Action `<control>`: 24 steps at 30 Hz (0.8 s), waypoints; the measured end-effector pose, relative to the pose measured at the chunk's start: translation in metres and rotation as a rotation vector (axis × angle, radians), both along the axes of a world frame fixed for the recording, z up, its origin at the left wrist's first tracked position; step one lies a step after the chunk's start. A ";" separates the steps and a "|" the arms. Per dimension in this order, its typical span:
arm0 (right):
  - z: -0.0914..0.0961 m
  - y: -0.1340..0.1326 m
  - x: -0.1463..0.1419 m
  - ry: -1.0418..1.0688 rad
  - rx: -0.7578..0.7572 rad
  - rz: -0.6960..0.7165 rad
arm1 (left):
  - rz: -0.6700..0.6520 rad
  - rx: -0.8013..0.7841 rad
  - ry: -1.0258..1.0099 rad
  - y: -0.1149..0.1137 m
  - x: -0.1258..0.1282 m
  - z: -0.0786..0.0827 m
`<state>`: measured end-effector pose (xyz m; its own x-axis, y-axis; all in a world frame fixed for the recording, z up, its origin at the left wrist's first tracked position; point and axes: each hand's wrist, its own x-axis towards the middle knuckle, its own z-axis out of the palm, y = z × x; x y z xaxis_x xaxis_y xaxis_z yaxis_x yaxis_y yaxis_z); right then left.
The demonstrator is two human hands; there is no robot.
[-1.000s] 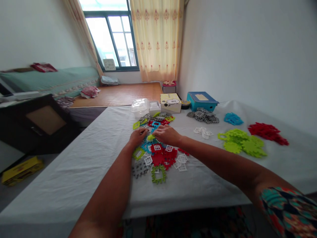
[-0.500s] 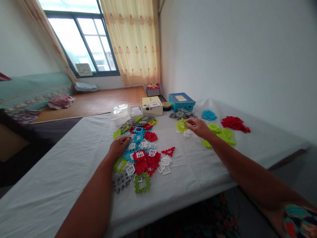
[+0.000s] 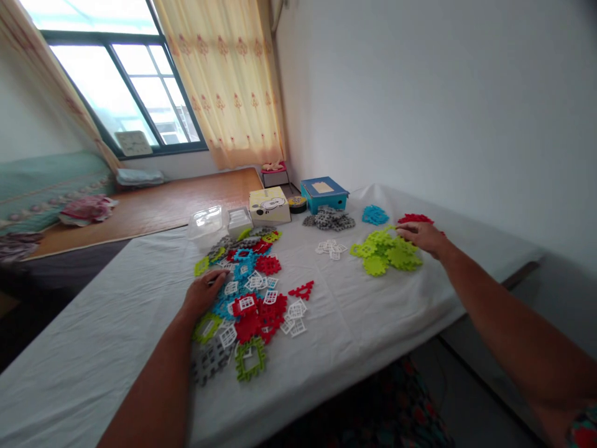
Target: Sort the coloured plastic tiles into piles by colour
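Note:
My left hand (image 3: 203, 294) rests at the left side of a mixed heap of plastic interlocking building pieces, its fingers loosely bent and slightly apart, touching the blue pieces (image 3: 243, 269). Red pieces (image 3: 247, 326), white window pieces (image 3: 228, 336) and a green square frame (image 3: 239, 367) lie in the same heap. On the right, my right hand (image 3: 424, 238) is over a pile of lime-green pieces (image 3: 385, 254). Its thumb and fingers pinch the edge of a green building piece (image 3: 388, 234) at the top of that pile. The fingertips are partly hidden.
Sorted piles of grey pieces (image 3: 329, 219), blue pieces (image 3: 375, 214), red pieces (image 3: 415, 218) and white windows (image 3: 332, 249) lie along the far side. Behind stand a clear plastic container (image 3: 206, 224), a cream box (image 3: 269, 206) and a blue box (image 3: 325, 194). The wall borders the right.
My right hand has moved right with the green building piece, from above the white windows to the green pile. My left hand stays by the heap. The view has turned slightly right.

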<state>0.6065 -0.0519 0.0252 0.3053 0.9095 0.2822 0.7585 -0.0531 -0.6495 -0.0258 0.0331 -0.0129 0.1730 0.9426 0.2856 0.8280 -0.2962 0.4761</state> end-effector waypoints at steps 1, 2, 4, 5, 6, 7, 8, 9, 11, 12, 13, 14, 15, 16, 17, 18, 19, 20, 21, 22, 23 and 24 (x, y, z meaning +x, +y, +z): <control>0.000 -0.001 -0.001 -0.091 0.014 -0.025 | 0.006 0.001 0.006 0.001 0.000 0.000; 0.002 -0.002 -0.006 -0.197 0.055 -0.055 | 0.010 0.002 0.012 0.001 -0.001 0.000; 0.004 -0.003 -0.026 -0.394 0.178 -0.065 | 0.008 0.007 0.018 0.002 0.000 0.000; 0.005 -0.002 -0.041 -0.468 0.224 -0.018 | 0.006 0.011 0.017 0.001 0.000 0.001; 0.005 -0.001 -0.057 -0.530 0.243 0.067 | 0.004 0.014 0.015 0.001 0.000 0.002; 0.003 0.000 -0.073 -0.584 0.231 0.175 | 0.004 0.016 0.014 0.000 0.000 0.002; 0.000 0.001 -0.089 -0.634 0.198 0.276 | 0.005 0.015 0.012 0.000 0.000 0.003; -0.003 0.003 -0.102 -0.679 0.155 0.353 | 0.006 0.012 0.011 -0.001 0.000 0.003; -0.013 0.006 -0.117 -0.738 0.077 0.418 | 0.001 0.002 0.006 -0.002 0.000 0.003; -0.017 0.006 -0.120 -0.747 0.051 0.420 | -0.005 -0.001 0.002 -0.003 0.000 0.003; -0.021 0.007 -0.120 -0.747 0.034 0.416 | -0.014 -0.004 -0.003 -0.003 -0.001 0.002; -0.025 0.006 -0.117 -0.741 0.028 0.410 | -0.021 -0.005 -0.008 -0.003 -0.001 0.002; -0.027 0.005 -0.113 -0.736 0.028 0.408 | -0.025 -0.005 -0.012 -0.002 -0.001 0.001; -0.029 0.002 -0.108 -0.733 0.033 0.410 | -0.024 -0.005 -0.014 -0.002 -0.002 0.001; -0.030 -0.001 -0.103 -0.733 0.039 0.418 | -0.018 -0.006 -0.014 -0.001 -0.002 0.001; -0.030 -0.004 -0.099 -0.733 0.044 0.426 | -0.010 -0.008 -0.011 -0.001 -0.002 0.000; -0.030 -0.007 -0.095 -0.734 0.049 0.435 | 0.001 -0.010 -0.006 -0.001 -0.002 0.000; -0.030 -0.011 -0.092 -0.736 0.052 0.444 | 0.012 -0.012 0.000 -0.001 -0.001 0.000; -0.029 -0.013 -0.089 -0.740 0.053 0.454 | 0.017 -0.013 0.007 -0.001 -0.001 0.000; -0.028 -0.015 -0.086 -0.745 0.053 0.463 | 0.018 -0.011 0.013 -0.001 0.000 0.000; -0.027 -0.017 -0.085 -0.752 0.054 0.470 | 0.015 -0.007 0.017 -0.001 0.000 0.000; -0.024 -0.017 -0.085 -0.758 0.058 0.472 | 0.008 -0.003 0.020 -0.002 0.001 -0.001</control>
<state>0.5219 -0.0686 0.0008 -0.3844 0.8711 0.3056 0.9196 0.3904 0.0436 -0.0249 0.0314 -0.0136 0.1716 0.9447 0.2794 0.8395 -0.2886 0.4604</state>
